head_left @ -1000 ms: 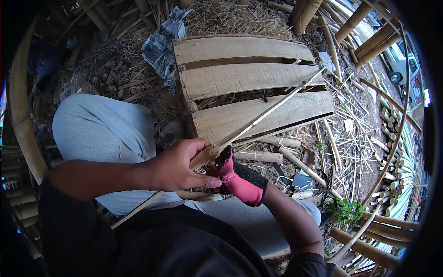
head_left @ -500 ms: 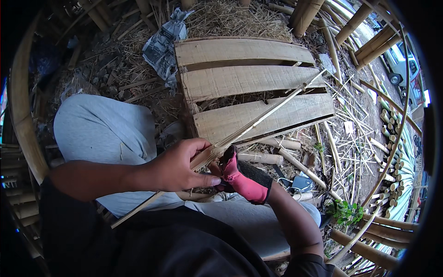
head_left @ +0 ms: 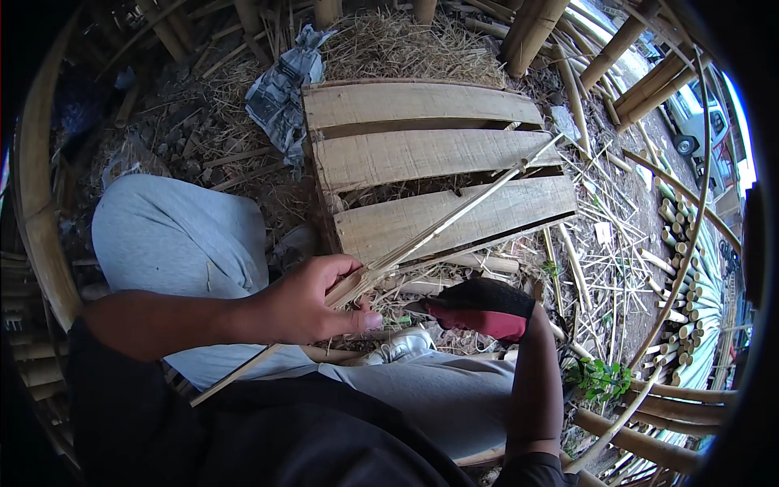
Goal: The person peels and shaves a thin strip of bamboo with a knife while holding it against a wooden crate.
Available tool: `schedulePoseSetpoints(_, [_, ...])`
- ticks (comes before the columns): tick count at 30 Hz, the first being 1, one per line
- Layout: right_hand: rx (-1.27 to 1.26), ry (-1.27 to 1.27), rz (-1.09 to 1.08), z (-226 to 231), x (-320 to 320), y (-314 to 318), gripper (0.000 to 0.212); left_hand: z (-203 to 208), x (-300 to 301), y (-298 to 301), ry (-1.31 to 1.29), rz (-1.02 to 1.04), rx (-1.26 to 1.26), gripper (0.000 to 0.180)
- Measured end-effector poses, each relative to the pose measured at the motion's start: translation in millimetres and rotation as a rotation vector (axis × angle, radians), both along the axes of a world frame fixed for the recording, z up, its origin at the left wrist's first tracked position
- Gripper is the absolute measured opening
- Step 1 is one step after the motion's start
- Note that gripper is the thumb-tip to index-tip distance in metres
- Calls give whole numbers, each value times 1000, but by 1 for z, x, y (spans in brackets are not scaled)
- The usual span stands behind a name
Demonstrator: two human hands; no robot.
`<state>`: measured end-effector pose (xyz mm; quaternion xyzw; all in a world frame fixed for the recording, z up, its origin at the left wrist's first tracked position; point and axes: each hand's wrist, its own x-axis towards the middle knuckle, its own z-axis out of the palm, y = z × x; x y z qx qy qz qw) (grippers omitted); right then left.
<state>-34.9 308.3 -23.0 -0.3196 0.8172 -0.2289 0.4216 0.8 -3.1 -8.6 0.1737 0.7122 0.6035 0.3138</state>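
Note:
My bare left hand (head_left: 312, 302) is closed around a split bamboo strip (head_left: 456, 213), its thumb below and fingers above. The strip runs from beside my lap up and right across the slatted wooden crate (head_left: 422, 154), with thin slivers parting along it near my grip. My right hand (head_left: 485, 310), in a black and red glove, is held to the right of the strip and apart from it. Its fingers are drawn together, pointing left. A dark narrow tip shows at their end, but I cannot make out whether it is a tool or a fingertip.
Crumpled newspaper (head_left: 284, 89) lies left of the crate, straw (head_left: 414, 45) behind it. Bamboo offcuts (head_left: 621, 260) litter the ground at right, near stacked bamboo poles (head_left: 690, 300) and a leafy plant (head_left: 600, 377). My bent legs (head_left: 174, 235) are close below. A vehicle (head_left: 694, 122) stands far right.
My right hand has drawn away from the strip and my left hand, moving right and turning over so the black side shows. My left hand keeps its grip on the strip.

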Motion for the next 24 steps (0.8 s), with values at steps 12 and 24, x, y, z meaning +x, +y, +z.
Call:
schedulePoseSetpoints(12, [-364, 56, -928, -11, -11, -33, 38, 19, 3, -4, -588, 57, 7, 51])
schedulePoseSetpoints(24, [-157, 274, -552, -5, -1, -45, 39, 12, 9, 1, -562, 42, -27, 48])
